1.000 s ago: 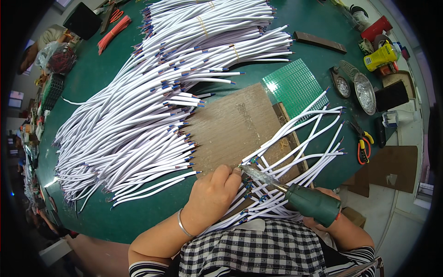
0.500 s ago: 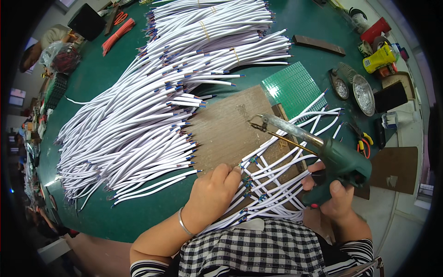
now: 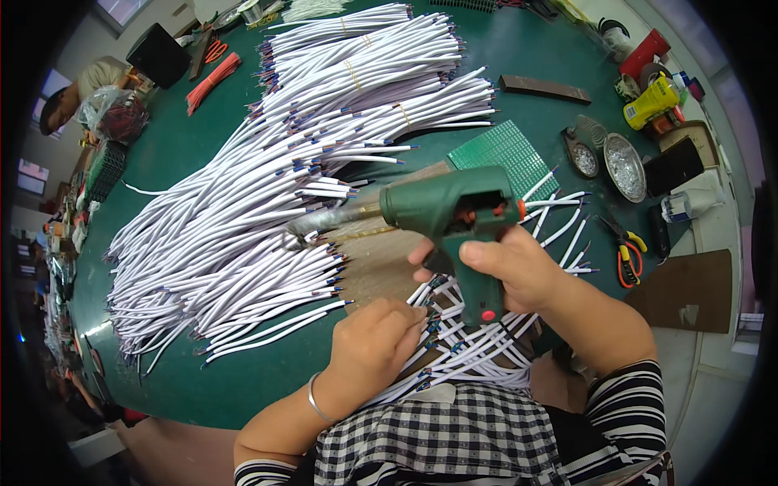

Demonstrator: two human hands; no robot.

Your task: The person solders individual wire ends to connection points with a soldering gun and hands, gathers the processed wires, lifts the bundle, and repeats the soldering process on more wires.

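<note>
My right hand [image 3: 527,271] is wrapped round the grip of a green soldering gun [image 3: 446,202]. The gun points left, and its blurred metal front end hangs over the edge of the big pile of white cables [image 3: 219,235]. Bent and pinched, my left hand [image 3: 373,344] rests at the edge of a brown board [image 3: 377,267]. Its fingertips touch the stripped ends of a smaller, criss-crossed group of white cables [image 3: 478,356] on my lap side; whatever they pinch is hidden. Blue and brown wire cores show at the cable ends.
Right of the board lie a green gridded mat [image 3: 506,158], pliers [image 3: 626,251], a metal dish [image 3: 624,166] of silvery bits and a yellow bottle [image 3: 652,101]. A dark bar [image 3: 545,89] lies further back. Far left, another person [image 3: 93,81] sits near a black box [image 3: 158,55].
My right hand has raised the soldering gun and swung it left, from over the crossed cables to over the board and pile edge. My left hand stays pinched by the cable ends.
</note>
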